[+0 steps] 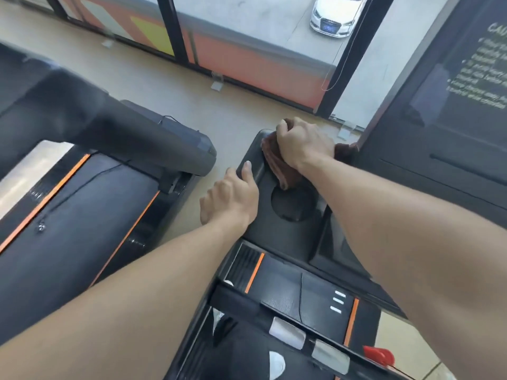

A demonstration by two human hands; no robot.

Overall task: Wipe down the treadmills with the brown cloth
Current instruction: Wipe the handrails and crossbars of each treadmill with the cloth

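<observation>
Right hand (pixel 300 145) bunches the cloth (pixel 277 164), fingers curled over it, pressing it onto the tray (pixel 274 223) at its far end, just beyond the cup well (pixel 292 202). A bit of brown fabric also shows past the wrist, against the console (pixel 450 127) edge.

Left hand (pixel 233 194) grips the tray's near-left rim, thumb lying up along the top, fingers wrapped under the edge. Looks like bracing.

Cloth: soft, limp, thick pile, probably a towel weave. Light. Folds and bunches under the palm, so it should follow the tray's curves and dip into the cup well if pushed. Best held as now: wadded under the palm, fingers over the top. Loose tails may drag or catch on the console edge. Tray plastic is smooth and hard; the cloth should slide easily.

Counts: treadmills, two in view. One under the hands, with tray and console; a second (pixel 90 198) left of the tray, showing belt, orange stripes and a dark upright. Cloth, one. Cup well, one. Red clip (pixel 380 355), one, on the near side of the tray, low in view. White car (pixel 336 15) outside the window, beyond the tray.
</observation>
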